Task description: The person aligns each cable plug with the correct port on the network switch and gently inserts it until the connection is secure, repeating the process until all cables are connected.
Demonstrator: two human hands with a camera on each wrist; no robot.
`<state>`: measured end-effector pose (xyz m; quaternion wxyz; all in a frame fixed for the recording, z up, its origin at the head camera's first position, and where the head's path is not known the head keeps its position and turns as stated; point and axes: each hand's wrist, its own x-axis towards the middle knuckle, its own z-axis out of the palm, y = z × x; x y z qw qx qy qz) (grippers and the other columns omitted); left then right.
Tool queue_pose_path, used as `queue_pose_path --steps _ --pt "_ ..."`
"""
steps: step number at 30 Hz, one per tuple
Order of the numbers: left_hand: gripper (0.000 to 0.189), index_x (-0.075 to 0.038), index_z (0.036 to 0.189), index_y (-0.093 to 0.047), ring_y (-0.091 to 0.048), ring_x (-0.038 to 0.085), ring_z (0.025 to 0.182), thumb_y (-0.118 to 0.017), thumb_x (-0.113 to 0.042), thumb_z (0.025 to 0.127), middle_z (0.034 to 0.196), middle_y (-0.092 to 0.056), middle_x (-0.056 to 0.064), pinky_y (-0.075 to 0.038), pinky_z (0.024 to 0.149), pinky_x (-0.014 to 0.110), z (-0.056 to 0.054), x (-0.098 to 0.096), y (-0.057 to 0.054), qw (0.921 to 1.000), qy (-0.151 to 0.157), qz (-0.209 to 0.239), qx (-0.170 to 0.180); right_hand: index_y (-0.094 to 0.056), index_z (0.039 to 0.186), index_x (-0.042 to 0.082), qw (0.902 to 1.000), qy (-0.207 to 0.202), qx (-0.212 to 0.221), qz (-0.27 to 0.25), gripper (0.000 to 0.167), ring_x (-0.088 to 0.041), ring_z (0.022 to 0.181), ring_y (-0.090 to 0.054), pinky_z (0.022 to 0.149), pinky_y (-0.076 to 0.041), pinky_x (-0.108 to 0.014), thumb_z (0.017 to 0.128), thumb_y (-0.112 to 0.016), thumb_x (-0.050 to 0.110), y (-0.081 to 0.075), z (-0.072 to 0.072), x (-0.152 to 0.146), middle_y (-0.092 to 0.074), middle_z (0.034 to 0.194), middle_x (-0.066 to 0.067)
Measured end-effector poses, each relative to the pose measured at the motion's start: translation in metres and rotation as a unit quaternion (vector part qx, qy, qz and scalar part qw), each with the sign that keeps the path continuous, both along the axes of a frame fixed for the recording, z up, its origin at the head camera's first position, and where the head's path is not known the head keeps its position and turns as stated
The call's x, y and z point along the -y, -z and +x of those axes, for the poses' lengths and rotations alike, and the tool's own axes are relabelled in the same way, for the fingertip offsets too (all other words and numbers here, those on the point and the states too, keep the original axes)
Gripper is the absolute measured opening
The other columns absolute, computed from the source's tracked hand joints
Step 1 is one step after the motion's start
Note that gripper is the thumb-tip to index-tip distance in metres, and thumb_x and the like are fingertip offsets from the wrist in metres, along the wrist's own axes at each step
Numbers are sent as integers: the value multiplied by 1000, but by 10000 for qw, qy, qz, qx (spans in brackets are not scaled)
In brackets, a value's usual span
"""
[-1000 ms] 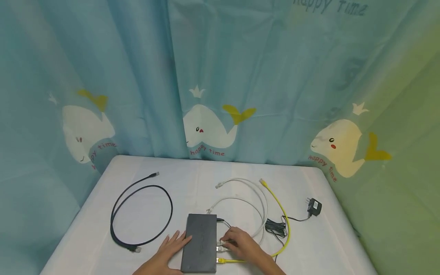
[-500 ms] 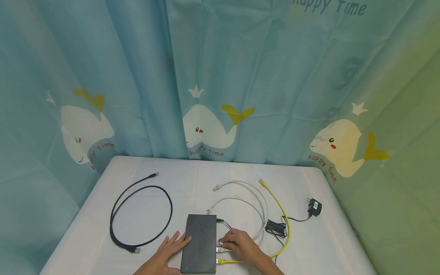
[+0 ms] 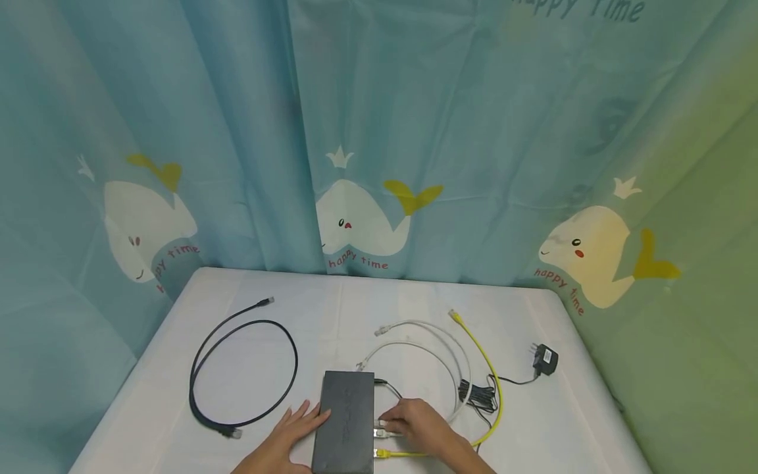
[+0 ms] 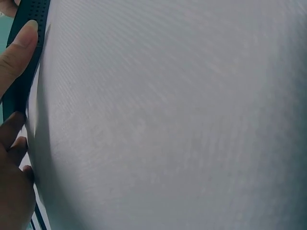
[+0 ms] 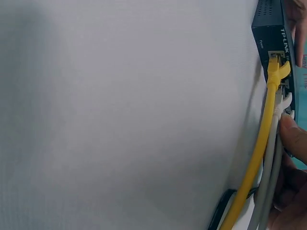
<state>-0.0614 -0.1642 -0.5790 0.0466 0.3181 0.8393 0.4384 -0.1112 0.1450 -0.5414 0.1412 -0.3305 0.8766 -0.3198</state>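
A dark TP-LINK network switch [image 3: 343,428] lies near the table's front edge. My left hand [image 3: 281,441] rests against its left side, one fingertip over the top edge and the thumb [image 4: 25,40] on the vented side. At the port side, my right hand [image 3: 422,426] pinches a white network cable's plug, mostly hidden by the fingers. Just in front of it, a second white plug [image 5: 283,101] sits in a port. The yellow network cable [image 5: 256,148] is plugged in nearest me. A black power plug [image 3: 381,381] is in at the far end.
White cable loops [image 3: 472,378] curve away to the right, over the bundled black power cord [image 3: 478,395]. A power adapter [image 3: 545,360] lies further right. On the left is a coiled black network cable [image 3: 296,355]. A curtain [image 3: 249,164] hangs behind the white table [image 3: 231,283].
The outer white cable loop has swung to the right, and its free end has come slightly nearer. My right hand has moved slightly at the ports; my left hand stays on the switch.
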Motion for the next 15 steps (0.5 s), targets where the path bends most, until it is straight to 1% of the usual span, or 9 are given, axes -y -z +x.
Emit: queue_pose_path --steps 1,2,4,6,8,10,12,13,15 --pt "81 -16 144 -42 -31 38 132 -50 -67 81 141 -44 13 -18 102 60 -1 0 -1 10000 -14 -20 -13 -74 97 7 9999 -5 147 -89 16 2 81 -57 68 -48 -17 85 -68 17 0 -1 0 -69 90 10" --pt "81 -16 144 -42 -31 39 132 -51 -66 81 141 -44 13 -17 102 60 -1 0 -1 10000 -11 -18 -13 -74 98 6 9995 -14 290 -152 17 2 82 -57 69 -48 -17 86 -67 16 0 -2 -1 -69 92 9" --pt "80 -17 144 -42 -31 38 132 -53 -65 81 140 -45 12 -18 101 62 -3 1 -2 10000 -17 -41 -23 -73 98 5 9988 -84 416 -238 17 1 83 -57 71 -49 -18 87 -66 15 0 -4 -2 -69 92 8" --pt "79 -17 144 -42 -32 40 131 -54 -64 81 140 -46 13 -20 93 71 -4 1 -2 10000 21 -57 -60 -72 95 5 9980 -11 562 -303 15 1 81 -57 70 -49 -19 87 -66 16 0 -5 -3 -68 88 8" --pt "78 -17 144 -42 -31 40 131 -53 -63 83 140 -45 12 -20 86 76 -6 1 -2 9999 103 -82 -8 -73 90 7 9968 176 689 -357 13 2 77 -57 68 -49 -19 85 -69 18 1 -4 -3 -67 83 11" --pt "76 -17 144 -41 -30 39 131 -53 -63 85 141 -44 10 -19 85 77 -6 1 0 9998 173 -87 106 -72 85 8 9943 385 870 -476 11 3 72 -56 67 -49 -20 83 -72 19 2 -4 -4 -65 77 13" --pt "74 -18 145 -41 -29 40 132 -52 -62 87 142 -43 9 -18 85 78 -6 1 1 9995 222 -84 216 -72 83 8 9904 527 1086 -675 10 2 70 -56 66 -49 -20 82 -73 18 5 -4 -4 -64 74 14" --pt "73 -18 145 -41 -28 39 132 -51 -62 87 142 -43 7 -18 86 78 -7 1 0 9992 226 -92 319 -72 82 8 9890 536 1133 -780 9 2 70 -56 66 -49 -21 81 -73 17 7 -4 -4 -64 74 13" --pt "72 -20 145 -41 -28 41 132 -56 -60 86 143 -42 6 -17 88 77 -7 2 -1 9982 197 -149 541 -72 82 8 9882 482 1112 -935 7 1 72 -57 68 -49 -21 82 -73 16 9 -5 -4 -65 76 13"
